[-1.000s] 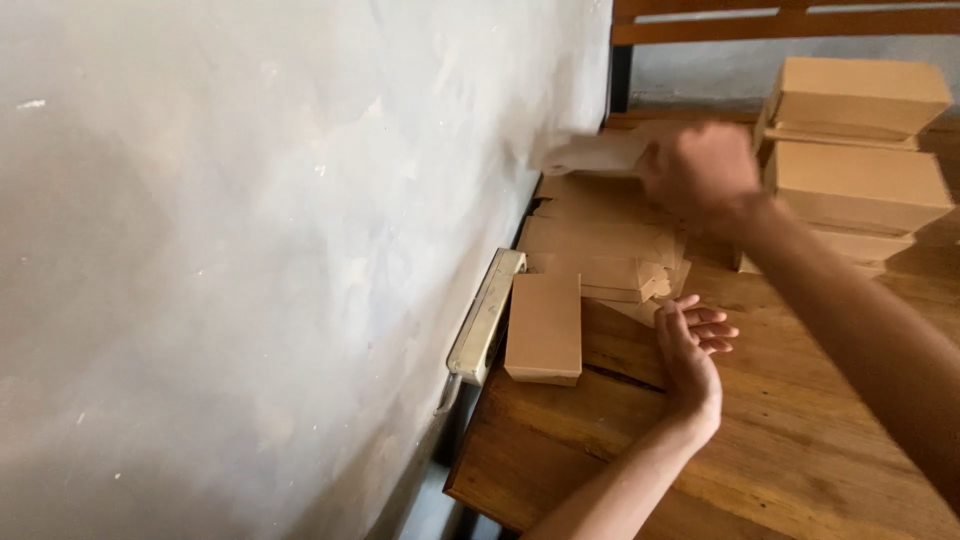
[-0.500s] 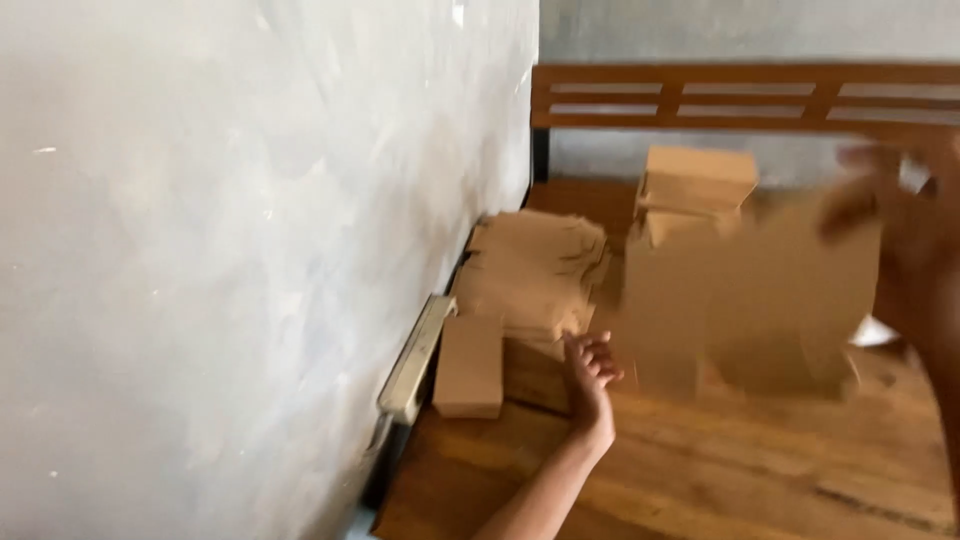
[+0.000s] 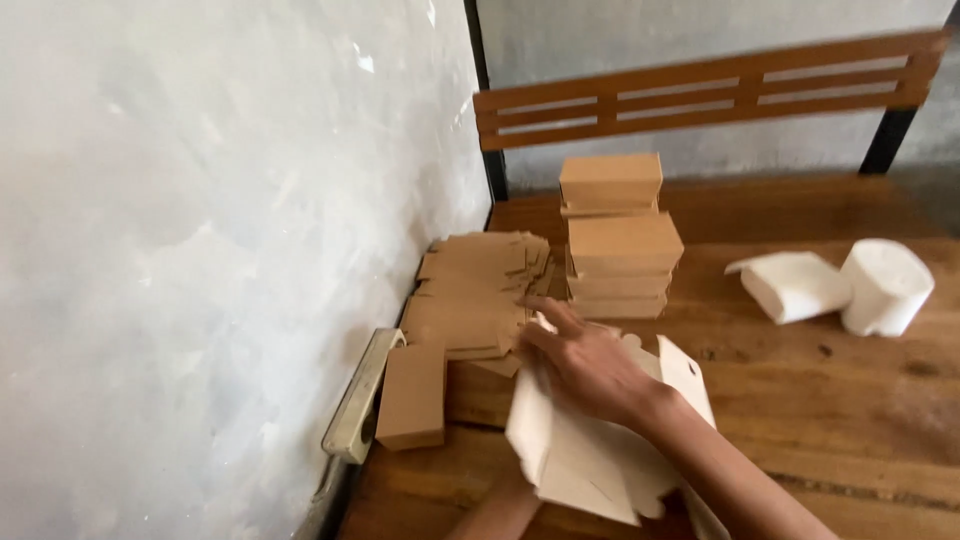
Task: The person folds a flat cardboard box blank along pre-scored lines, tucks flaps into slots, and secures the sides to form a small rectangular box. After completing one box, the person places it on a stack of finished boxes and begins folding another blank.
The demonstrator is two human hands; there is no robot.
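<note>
Blank (image 3: 590, 465), a flat cardboard box cut-out with its pale side up, sits low in the frame just right of centre, tilted up off the table (image 3: 850, 400). At the bottom edge the left forearm (image 3: 492, 518) runs up behind it. The left hand is hidden by the sheet, so we cannot tell how its fingers stand. The right hand (image 3: 585, 370) lies on top of the blank, fingers apart and pointing to the upper left. Whether the thumb hooks the edge we cannot tell.

We judge the step to be getting this one sheet squared up in both hands. Anything further would call for a firm hold on both sides and free room in front.

Going from the left: a pale wall (image 3: 150, 250) fills that half of the frame. At its foot is a cream socket strip (image 3: 362, 405), and touching it a small brown box (image 3: 412, 398). Next comes a loose pile (image 3: 480, 295) of brown flat blanks, just beside the right hand's fingertips. It crowds the space, and we think a sweep of the sheet could scatter it. Right of centre stands a stack (image 3: 622, 245) of folded boxes, near enough to be knocked. Far right lie two white rolls (image 3: 885, 285), well apart from the hands. A wooden backrest (image 3: 700, 95) crosses the top.
</note>
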